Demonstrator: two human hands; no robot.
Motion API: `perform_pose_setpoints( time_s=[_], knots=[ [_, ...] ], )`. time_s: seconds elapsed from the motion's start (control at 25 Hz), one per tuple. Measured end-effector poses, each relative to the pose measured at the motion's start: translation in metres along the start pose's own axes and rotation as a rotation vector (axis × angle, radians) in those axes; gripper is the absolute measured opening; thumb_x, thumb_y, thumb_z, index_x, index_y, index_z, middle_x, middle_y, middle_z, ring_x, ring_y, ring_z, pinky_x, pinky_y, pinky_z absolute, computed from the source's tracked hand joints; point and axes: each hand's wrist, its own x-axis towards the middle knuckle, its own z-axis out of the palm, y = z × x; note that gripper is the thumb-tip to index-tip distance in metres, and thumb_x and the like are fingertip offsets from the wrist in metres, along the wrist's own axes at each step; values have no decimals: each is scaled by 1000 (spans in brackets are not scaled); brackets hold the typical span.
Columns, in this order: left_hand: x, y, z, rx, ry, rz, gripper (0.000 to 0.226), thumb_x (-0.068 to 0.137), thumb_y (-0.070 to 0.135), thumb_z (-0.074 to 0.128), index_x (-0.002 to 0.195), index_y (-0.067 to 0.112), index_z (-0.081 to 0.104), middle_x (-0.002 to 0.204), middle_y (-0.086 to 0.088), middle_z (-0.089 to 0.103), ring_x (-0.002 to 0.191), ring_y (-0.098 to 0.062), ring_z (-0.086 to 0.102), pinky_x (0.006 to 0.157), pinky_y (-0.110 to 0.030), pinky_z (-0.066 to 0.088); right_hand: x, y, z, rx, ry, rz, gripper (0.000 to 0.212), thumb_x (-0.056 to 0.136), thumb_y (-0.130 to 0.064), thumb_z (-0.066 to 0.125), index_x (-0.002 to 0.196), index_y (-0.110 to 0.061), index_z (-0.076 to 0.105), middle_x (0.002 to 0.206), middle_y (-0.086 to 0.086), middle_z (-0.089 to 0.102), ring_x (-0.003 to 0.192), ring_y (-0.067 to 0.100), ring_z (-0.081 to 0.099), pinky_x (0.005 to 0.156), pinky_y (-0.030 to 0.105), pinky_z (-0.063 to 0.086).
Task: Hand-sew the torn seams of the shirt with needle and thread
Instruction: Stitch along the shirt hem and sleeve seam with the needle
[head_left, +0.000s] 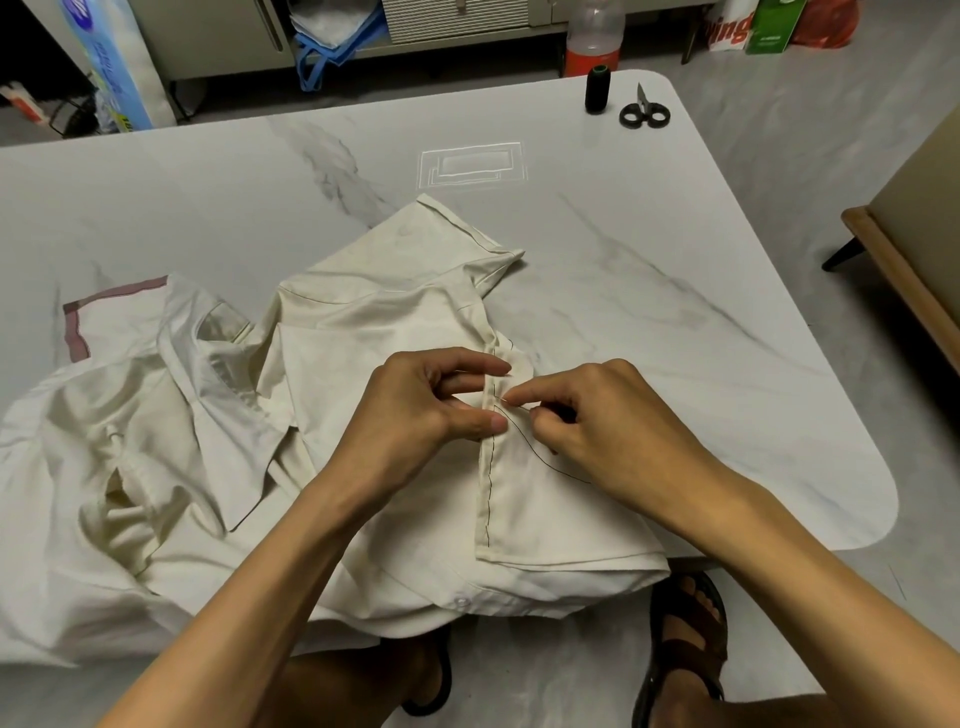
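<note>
A cream shirt (363, 322) lies crumpled on the marble table (649, 270). A folded seam (489, 467) with dark stitches runs toward me along its right part. My left hand (426, 410) pinches the seam fold between thumb and fingers. My right hand (608, 415) pinches a thin needle (511, 404) whose tip sits at the seam just beside my left fingers. Black thread (540, 457) trails from the needle in a curve over the cloth under my right hand.
A black thread spool (597, 89) and small black-handled scissors (644, 110) stand at the table's far right edge. A bottle (594, 36) and bags sit on the floor beyond. A wooden furniture edge (904, 280) is at the right. My sandalled feet show below the table.
</note>
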Motion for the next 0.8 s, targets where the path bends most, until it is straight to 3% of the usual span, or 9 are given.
perform_pose_setpoints(
  time_s=[0.2, 0.32, 0.4, 0.52, 0.68, 0.8],
  knots=[
    [0, -1, 1, 12, -16, 3, 46, 67, -5, 86, 105, 20, 76, 100, -3, 77, 90, -15, 75, 80, -25, 59, 0, 0, 0, -27, -6, 2, 34, 90, -9, 54, 112, -26, 74, 49, -45, 43, 61, -18, 50, 61, 6, 38],
    [0, -1, 2, 20, -18, 1, 48, 67, -5, 86, 106, 20, 76, 101, 0, 78, 90, -17, 75, 85, -28, 59, 0, 0, 0, -57, 3, 0, 34, 91, -10, 53, 109, -27, 75, 49, -28, 53, 58, -7, 52, 59, 12, 39],
    [0, -1, 2, 40, -19, -1, 48, 67, -5, 86, 107, 20, 76, 101, 1, 78, 86, -15, 75, 86, -29, 59, 0, -1, -1, -95, 2, -15, 32, 92, -12, 53, 109, -28, 75, 64, -15, 64, 58, 2, 52, 58, 16, 39],
    [-1, 1, 5, 81, -18, -3, 48, 66, -3, 87, 107, 20, 76, 101, 2, 77, 70, -7, 72, 83, -28, 58, 0, 1, 0, -203, 19, -128, 27, 93, -15, 54, 105, -26, 75, 85, 3, 74, 78, 21, 66, 71, 36, 50],
    [-1, 3, 9, 105, -25, 1, 48, 66, -5, 86, 107, 19, 77, 97, 3, 78, 65, -1, 69, 76, -22, 56, 3, 6, 5, -360, -18, -190, 28, 95, -18, 47, 106, -25, 71, 95, 4, 74, 89, 27, 67, 75, 41, 50],
    [-1, 4, 12, 96, -37, 0, 48, 67, -6, 85, 108, 17, 76, 97, 1, 78, 61, -6, 69, 72, -21, 54, 6, 10, 9, -404, -25, -190, 28, 92, -15, 48, 108, -24, 69, 97, 4, 73, 90, 28, 66, 75, 41, 50]
  ],
)
